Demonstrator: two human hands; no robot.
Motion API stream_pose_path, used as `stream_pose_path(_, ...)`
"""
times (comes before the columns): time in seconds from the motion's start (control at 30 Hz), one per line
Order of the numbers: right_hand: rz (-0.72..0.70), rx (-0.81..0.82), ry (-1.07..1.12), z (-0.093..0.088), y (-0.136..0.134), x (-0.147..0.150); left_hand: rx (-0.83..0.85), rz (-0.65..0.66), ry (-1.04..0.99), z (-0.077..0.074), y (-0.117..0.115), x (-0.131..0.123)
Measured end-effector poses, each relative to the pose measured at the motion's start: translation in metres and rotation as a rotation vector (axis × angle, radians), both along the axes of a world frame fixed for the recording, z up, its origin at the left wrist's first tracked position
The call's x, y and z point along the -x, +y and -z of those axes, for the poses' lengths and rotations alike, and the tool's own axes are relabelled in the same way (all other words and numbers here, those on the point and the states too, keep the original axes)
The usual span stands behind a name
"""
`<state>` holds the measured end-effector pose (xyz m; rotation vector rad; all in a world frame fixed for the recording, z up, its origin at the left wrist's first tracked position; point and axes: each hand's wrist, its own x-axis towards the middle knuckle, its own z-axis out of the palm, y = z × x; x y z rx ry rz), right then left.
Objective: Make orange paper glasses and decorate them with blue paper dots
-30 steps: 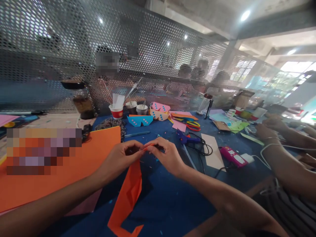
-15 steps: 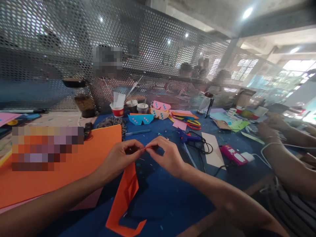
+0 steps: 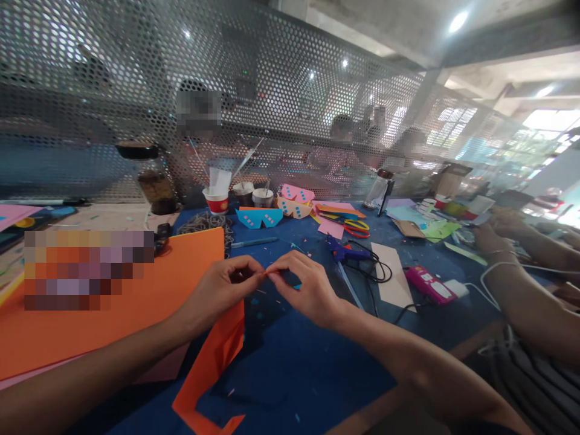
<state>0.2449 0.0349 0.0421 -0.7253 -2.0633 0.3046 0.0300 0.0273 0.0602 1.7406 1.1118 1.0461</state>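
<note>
Strip: orange; hanging length has swung leftward over the last second, now below and left of the grip, its hooked lower end at the bottom of view.
Left hand: thumb and forefinger pinching the strip's upper end; length emerges under this hand.
Right hand: thumb and fingertips pinched on the same end, meeting the left fingertips; only an orange sliver shows between.
Table: blue, beneath the grip, flecked with scraps.
Sheet: orange, flat, just left of the grip, over a pink one; pixelated patch hides part.
Pen: blue, just beyond the grip.
Masks: blue, peach and pink, all beyond the grip.
Yarn: grey tangle, beyond and left of the grip.
Scissors: red and yellow handles, beyond and right.
Glue gun: blue, right of the grip, near the scissors; black cord.
Card: beige, farther right.
Power strip: magenta, past the card, white plug in its end.
Cup: red and white, well beyond, before the mesh.
Co-worker's arm: far right, well apart.
</note>
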Motion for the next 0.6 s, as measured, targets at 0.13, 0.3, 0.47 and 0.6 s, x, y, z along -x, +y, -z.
stream_pose_path(0.13,0.055,0.054,0.017,0.003,0.000,0.002,-0.017,-0.016,0.008,0.001,0.001,0.000)
stream_pose_path(0.3,0.044,-0.078,-0.054,-0.002,-0.002,0.001,0.018,0.000,-0.008,0.000,0.000,-0.001)
stream_pose_path(0.47,0.101,-0.262,-0.222,-0.005,-0.004,-0.004,0.025,0.014,-0.007,0.001,0.000,-0.001)
stream_pose_path(0.6,0.083,-0.319,-0.300,-0.004,-0.002,-0.008,0.056,0.016,-0.036,0.002,0.001,-0.001)
